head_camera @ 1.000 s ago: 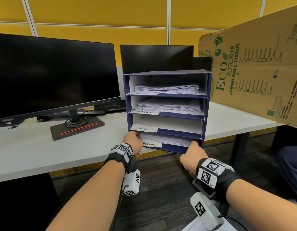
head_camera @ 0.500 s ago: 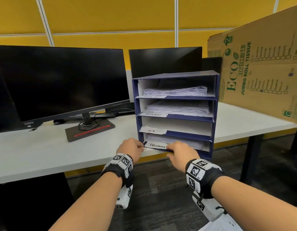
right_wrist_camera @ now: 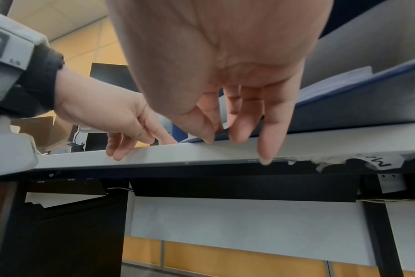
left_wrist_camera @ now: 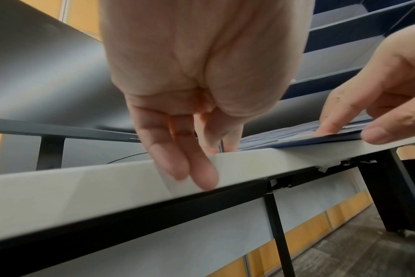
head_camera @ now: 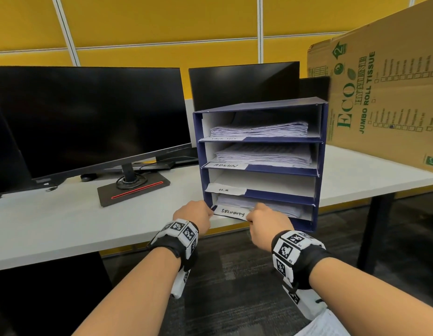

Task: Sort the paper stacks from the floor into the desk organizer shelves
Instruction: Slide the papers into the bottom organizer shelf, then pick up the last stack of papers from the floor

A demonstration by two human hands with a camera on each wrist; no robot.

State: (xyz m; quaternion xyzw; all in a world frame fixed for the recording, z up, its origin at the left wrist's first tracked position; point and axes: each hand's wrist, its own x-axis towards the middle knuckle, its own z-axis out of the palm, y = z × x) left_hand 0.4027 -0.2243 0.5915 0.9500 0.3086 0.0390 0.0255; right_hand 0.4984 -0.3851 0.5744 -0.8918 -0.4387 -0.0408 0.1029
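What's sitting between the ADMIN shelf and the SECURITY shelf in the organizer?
In the head view, the H.R shelf, holding no papers, lies between the ADMIN shelf and the SECURITY shelf.

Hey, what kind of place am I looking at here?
Most likely an office workstation: dark computer monitors on a white desk, yellow partition panels behind, and a blue paper organizer with shelves labelled ADMIN, H.R and SECURITY.
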